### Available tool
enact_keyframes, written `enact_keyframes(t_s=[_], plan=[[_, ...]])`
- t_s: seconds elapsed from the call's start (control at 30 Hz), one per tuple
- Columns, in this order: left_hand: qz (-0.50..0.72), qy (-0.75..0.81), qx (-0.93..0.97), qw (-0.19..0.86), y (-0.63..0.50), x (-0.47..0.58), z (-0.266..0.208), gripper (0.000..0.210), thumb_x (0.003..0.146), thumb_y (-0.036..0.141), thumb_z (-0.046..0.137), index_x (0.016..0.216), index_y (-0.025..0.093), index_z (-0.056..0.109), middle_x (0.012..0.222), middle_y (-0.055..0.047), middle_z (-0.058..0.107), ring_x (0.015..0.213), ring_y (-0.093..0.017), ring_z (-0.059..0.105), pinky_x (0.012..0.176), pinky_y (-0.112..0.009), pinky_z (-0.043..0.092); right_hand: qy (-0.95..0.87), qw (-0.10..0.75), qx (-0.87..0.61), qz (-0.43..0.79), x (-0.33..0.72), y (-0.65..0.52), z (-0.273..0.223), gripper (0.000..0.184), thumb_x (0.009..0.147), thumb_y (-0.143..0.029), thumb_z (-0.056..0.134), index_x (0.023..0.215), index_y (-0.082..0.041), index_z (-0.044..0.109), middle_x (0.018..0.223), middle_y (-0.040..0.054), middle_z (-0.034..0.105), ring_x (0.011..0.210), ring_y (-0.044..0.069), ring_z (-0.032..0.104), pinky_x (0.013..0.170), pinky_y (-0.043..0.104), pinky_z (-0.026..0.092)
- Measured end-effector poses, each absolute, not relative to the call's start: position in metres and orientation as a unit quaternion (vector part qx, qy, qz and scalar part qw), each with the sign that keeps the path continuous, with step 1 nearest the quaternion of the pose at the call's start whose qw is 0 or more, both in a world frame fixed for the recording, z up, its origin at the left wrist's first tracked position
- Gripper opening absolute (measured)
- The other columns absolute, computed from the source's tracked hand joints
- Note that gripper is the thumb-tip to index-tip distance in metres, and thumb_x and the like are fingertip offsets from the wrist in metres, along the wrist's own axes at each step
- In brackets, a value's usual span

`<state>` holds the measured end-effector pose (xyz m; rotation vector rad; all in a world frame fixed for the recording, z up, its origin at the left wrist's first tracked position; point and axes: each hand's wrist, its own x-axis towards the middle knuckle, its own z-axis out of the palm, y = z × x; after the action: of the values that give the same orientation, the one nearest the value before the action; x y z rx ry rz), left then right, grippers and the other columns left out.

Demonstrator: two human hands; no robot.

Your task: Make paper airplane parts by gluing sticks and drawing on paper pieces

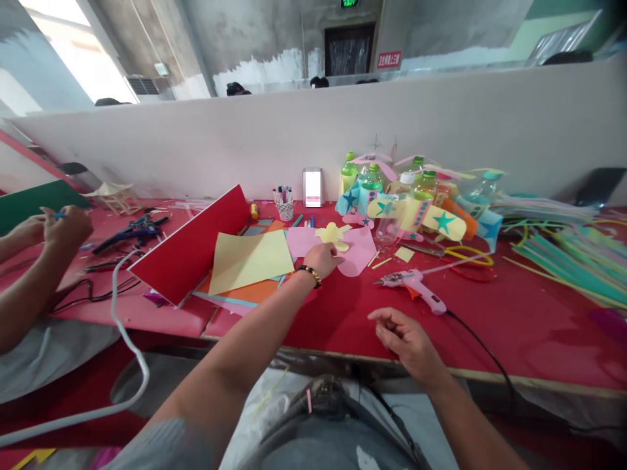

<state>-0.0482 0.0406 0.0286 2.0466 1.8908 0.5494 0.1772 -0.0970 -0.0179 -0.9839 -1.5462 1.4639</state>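
Note:
My left hand (322, 261) reaches out over the pink paper (360, 256), its fingers closed at the lower edge of a yellow flower-shaped paper cutout (329, 232); the fingertips are partly hidden. Above the table's front edge, my right hand (402, 336) hovers with thumb and index finger apart and nothing between them. A pink hot glue gun (416, 285) lies just beyond it, nozzle pointing left and its black cord running to the right. To the left of my left hand, a pale yellow sheet (252, 260) covers orange and blue sheets.
Decorated bottle planes (424, 202) crowd the back right, beside scissors with yellow handles (467, 256) and bundled coloured strips (573, 258). A red board (196, 251) leans at left. A pen cup (284, 207) and phone (312, 188) stand behind. Another person's hands (66, 228) work at far left.

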Motion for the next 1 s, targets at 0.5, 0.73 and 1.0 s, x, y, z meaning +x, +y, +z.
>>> enact_keyframes(t_s=[0.5,0.73,1.0], plan=[[0.08,0.692,0.677,0.239,0.074,-0.009,0.025,0.034,0.094,0.034,0.058,0.123,0.016,0.056,0.123,-0.01,0.058,0.105,-0.022,0.061,0.088,-0.042,0.053,-0.622,0.396,-0.384,0.556,0.176,-0.095,-0.015,0.029,0.086,-0.039,0.062,0.107,-0.019,0.064,0.074,-0.0007,0.055,0.065,0.012,0.048,0.059,0.024,0.038],[0.224,0.626,0.678,0.314,0.037,-0.047,0.029,0.035,0.084,0.045,0.068,0.088,0.011,0.064,0.087,-0.003,0.064,0.081,-0.018,0.061,0.073,-0.03,0.051,-0.592,0.429,-0.391,0.559,0.178,-0.098,-0.019,0.025,0.089,-0.041,0.06,0.083,-0.017,0.065,0.052,-0.0053,0.043,0.05,0.01,0.039,0.049,0.024,0.03],[0.315,0.533,0.642,0.452,-0.049,-0.076,0.034,0.055,0.063,0.066,0.072,0.065,0.016,0.05,0.06,0.005,0.047,0.057,-0.01,0.044,0.054,-0.022,0.034,-0.539,0.505,-0.395,0.546,0.175,-0.093,-0.022,0.024,0.084,-0.036,0.066,0.102,-0.022,0.06,0.083,0.0021,0.061,0.075,0.016,0.057,0.069,0.028,0.047]])
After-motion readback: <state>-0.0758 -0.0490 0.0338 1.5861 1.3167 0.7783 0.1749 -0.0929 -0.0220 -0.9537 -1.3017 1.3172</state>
